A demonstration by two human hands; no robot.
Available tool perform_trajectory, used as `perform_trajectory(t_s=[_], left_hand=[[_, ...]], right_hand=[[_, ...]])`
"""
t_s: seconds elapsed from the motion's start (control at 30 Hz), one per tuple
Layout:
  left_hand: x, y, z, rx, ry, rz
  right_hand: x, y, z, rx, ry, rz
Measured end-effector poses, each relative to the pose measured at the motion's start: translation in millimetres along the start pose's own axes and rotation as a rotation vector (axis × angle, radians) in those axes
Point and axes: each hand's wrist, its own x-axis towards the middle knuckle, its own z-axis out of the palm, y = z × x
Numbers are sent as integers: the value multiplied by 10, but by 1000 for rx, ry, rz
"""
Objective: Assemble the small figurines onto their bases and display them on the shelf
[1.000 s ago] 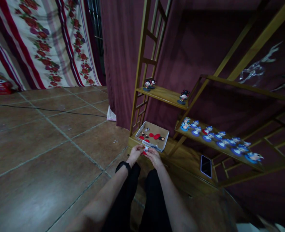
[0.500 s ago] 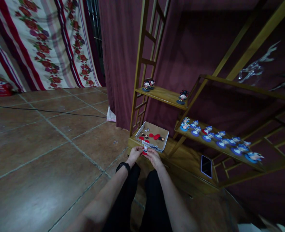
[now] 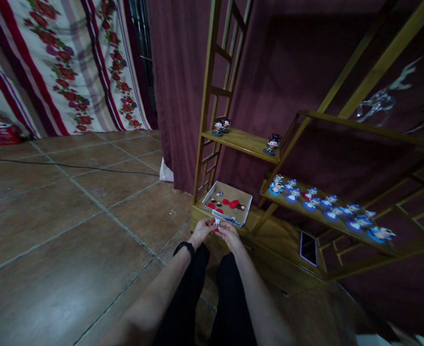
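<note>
Between my fingertips is a small figurine (image 3: 217, 223), white and dark above with red at its foot. My left hand (image 3: 201, 231) pinches it from the left, and my right hand (image 3: 229, 234) closes on it from the right. Fingers cover part of its base. Just beyond my hands stands a shallow cardboard box (image 3: 248, 202) on the low wooden shelf. Inside lie several red discs (image 3: 234, 204), a dark figure (image 3: 240, 207) at the right, and a few other small figures (image 3: 216, 202) at the left.
Black-haired figurines (image 3: 272, 143) stand on the upper shelf (image 3: 244, 143). Several blue-based figurines (image 3: 310, 204) line the right shelf, above a phone-like device (image 3: 308, 248). A clear animal ornament (image 3: 381, 103) is higher up. A black cable (image 3: 89, 167) crosses the tiled floor.
The figurine tilts a little between my fingers, and its red base shows less. Both hands keep their hold in nearly the same place. The view shifts very slightly.
</note>
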Motion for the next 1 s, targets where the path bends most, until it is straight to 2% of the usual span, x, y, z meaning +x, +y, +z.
perform_trajectory(t_s=[0.2, 0.53, 0.7, 1.0], left_hand=[[40, -45, -13, 21, -18, -20], [92, -121, 3, 48, 68, 50], [71, -82, 25, 50, 101, 77], [-22, 35, 59, -43, 110, 27]], right_hand=[[20, 14, 3, -4, 8, -6], [29, 29, 3, -26, 3, -1], [5, -8, -7, -54, -22, 48], [1, -17, -1, -49, -51, 73]])
